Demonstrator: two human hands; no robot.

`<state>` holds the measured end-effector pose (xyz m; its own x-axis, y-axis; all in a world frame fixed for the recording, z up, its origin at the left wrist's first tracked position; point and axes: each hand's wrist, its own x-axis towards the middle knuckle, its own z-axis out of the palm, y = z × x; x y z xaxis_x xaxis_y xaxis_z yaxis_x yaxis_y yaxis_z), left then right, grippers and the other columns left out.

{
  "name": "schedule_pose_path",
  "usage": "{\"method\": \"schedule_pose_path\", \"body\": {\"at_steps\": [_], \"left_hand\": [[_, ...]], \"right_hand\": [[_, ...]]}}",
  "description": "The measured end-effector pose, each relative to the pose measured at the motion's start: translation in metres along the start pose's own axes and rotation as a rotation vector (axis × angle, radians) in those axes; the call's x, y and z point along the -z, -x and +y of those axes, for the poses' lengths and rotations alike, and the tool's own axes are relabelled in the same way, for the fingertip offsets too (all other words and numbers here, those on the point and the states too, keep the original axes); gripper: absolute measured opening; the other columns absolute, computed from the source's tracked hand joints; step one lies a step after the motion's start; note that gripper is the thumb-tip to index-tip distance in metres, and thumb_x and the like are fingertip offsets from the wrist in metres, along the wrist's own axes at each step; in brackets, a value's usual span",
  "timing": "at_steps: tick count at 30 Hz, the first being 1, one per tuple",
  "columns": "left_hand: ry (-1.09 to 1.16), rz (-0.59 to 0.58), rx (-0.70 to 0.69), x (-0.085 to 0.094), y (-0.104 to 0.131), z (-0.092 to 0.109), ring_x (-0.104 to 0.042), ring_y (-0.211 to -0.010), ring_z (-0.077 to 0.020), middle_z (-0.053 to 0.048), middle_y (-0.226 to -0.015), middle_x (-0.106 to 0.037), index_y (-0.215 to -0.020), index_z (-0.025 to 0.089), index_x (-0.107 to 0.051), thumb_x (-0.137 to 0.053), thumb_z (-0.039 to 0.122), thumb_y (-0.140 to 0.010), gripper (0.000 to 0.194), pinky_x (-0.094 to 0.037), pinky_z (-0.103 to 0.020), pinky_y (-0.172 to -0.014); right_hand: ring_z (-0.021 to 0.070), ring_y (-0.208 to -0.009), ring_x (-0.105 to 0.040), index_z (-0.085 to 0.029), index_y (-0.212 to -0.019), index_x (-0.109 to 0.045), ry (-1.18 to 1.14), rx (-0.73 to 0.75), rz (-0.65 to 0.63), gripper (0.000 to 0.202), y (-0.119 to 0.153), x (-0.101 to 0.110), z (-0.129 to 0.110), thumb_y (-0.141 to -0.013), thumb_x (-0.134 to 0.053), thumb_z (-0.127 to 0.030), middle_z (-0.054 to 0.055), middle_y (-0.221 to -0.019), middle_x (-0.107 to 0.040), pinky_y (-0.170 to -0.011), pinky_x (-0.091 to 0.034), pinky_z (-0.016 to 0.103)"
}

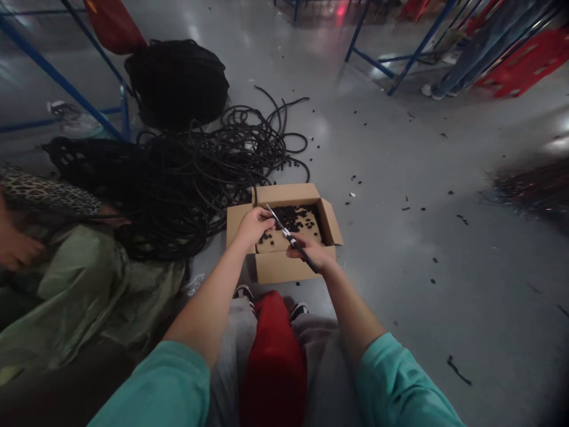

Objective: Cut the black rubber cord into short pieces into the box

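Above the box (287, 269), the cord (255, 197) is pinched by the nearly closed left hand (256, 225). Just beside it, the cutter (288, 235) is held, its handle being wrapped by the curled right hand (318, 254).

No lettering or numbers can be read.

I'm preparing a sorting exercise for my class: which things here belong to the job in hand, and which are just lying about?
Seemingly part of the job:
cutter, in the right hand
black cord, running to the left hand
cardboard box
small black pieces inside it

Apparently lying about:
black strip on the floor
white scrap
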<state>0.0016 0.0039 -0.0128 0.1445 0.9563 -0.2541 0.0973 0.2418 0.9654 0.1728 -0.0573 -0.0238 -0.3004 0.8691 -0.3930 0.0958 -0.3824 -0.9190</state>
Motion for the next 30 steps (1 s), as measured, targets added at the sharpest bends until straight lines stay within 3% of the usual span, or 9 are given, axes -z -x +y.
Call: {"method": "schedule_pose_path", "body": {"at_steps": [13, 18, 24, 30], "left_hand": [[-0.098, -0.02, 0.002, -0.0023, 0.0053, 0.0022, -0.049, -0.047, -0.0077, 0.004, -0.057, -0.055, -0.078, 0.015, -0.051, -0.059, 0.021, -0.067, 0.015, -0.04, -0.024, -0.054], [-0.214, 0.012, -0.06, -0.0005, 0.0001, -0.0033, -0.051, -0.054, -0.0088, 0.001, -0.065, -0.058, -0.073, 0.015, -0.054, -0.059, 0.021, -0.064, 0.012, -0.041, -0.023, -0.055], [-0.272, -0.074, -0.025, -0.0027, 0.0035, 0.0027, -0.045, -0.047, -0.0076, 0.003, -0.055, -0.054, -0.071, 0.016, -0.058, -0.057, 0.026, -0.065, 0.012, -0.035, -0.021, -0.047], [-0.243, -0.086, -0.02, -0.0016, 0.0049, 0.0039, -0.04, -0.04, -0.0056, 0.003, -0.051, -0.053, -0.07, 0.015, -0.059, -0.057, 0.028, -0.066, 0.013, -0.032, -0.02, -0.042]], "right_hand": [[0.0084, -0.051, -0.042, -0.015, -0.097, -0.06, -0.045, -0.113, 0.086, 0.049, 0.0039, -0.0017, -0.0086, -0.049, -0.063, -0.022, -0.005, -0.06, -0.047, -0.046, -0.03, 0.022], [0.0078, -0.05, -0.04, -0.015, -0.1, -0.059, -0.054, -0.074, 0.04, 0.05, 0.0028, -0.0011, -0.0048, -0.05, -0.061, -0.021, -0.006, -0.057, -0.046, -0.049, -0.029, 0.022], [0.0096, -0.059, -0.044, -0.017, -0.098, -0.058, -0.032, -0.005, 0.018, 0.05, 0.0017, -0.0002, -0.0034, -0.049, -0.065, -0.024, -0.005, -0.063, -0.05, -0.057, -0.033, 0.023], [0.0084, -0.052, -0.042, -0.015, -0.1, -0.057, -0.061, -0.038, -0.027, 0.051, 0.0036, -0.0013, -0.0057, -0.05, -0.062, -0.022, -0.005, -0.059, -0.048, -0.05, -0.032, 0.022]]}}
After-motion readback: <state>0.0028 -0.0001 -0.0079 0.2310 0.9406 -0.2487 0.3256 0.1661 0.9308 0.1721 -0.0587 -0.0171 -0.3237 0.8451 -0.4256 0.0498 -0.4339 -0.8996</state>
